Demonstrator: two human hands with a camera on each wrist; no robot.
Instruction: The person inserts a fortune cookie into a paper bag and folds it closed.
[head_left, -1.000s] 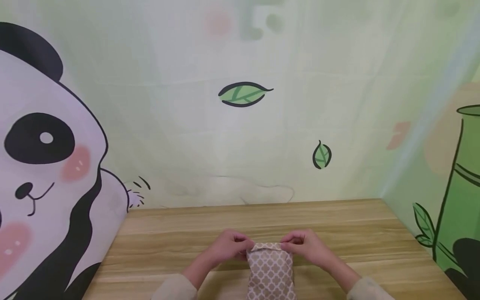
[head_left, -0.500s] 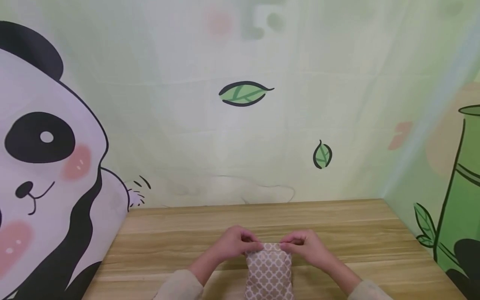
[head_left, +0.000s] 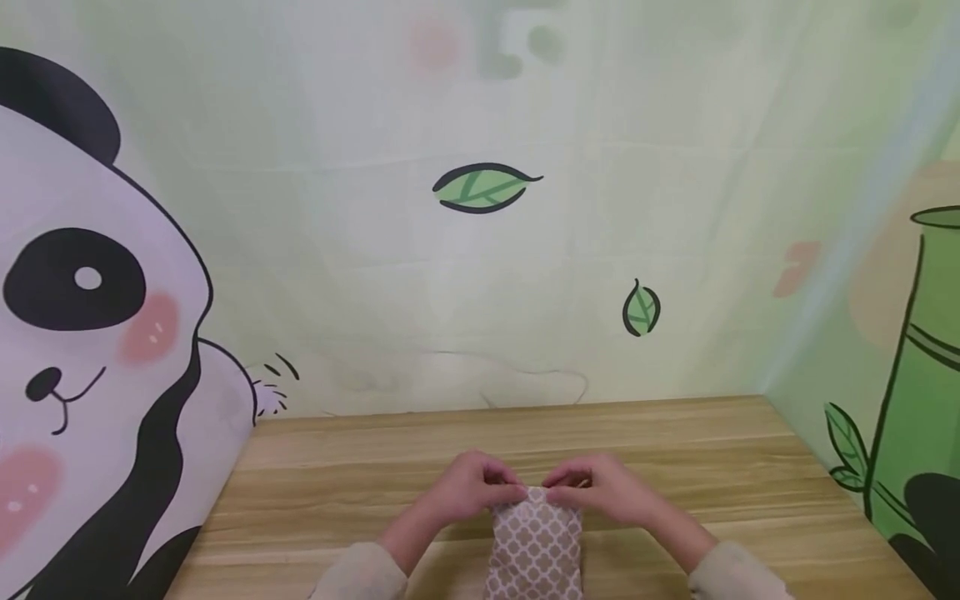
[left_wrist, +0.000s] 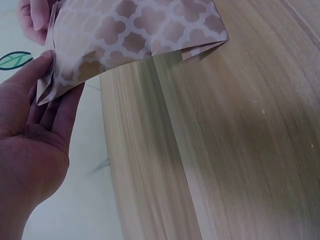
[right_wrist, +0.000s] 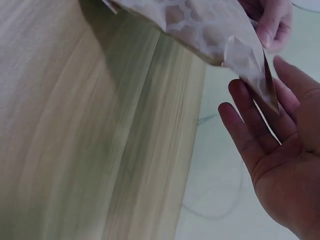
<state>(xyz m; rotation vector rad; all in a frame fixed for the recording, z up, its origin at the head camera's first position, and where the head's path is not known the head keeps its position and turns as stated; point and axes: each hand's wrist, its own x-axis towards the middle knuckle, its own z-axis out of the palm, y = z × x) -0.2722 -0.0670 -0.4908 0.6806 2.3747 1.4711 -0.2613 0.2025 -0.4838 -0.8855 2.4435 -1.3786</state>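
Note:
A paper bag (head_left: 536, 546) with a brown and white lattice pattern stands on the table, its lower end cut off by the head view. Its top edge is folded over, as the left wrist view shows along the bag's end (left_wrist: 145, 25). My left hand (head_left: 471, 487) pinches the left part of that fold, thumb on the near side and fingers behind. On the other side my right hand (head_left: 606, 490) holds the fold between thumb and fingers, close to the left. In the right wrist view, my right fingers (right_wrist: 250, 120) lie under the bag's corner.
Beneath everything is a wood-grain table (head_left: 337, 467). A pale green backdrop (head_left: 337, 250) hangs behind it, printed with a panda (head_left: 90, 333), leaves and a bamboo stalk (head_left: 911, 400). The table's far edge meets the backdrop.
My left hand has moved right along the bag's top, then my right hand has moved left, so they are closer together. The strip of top edge between them is narrower.

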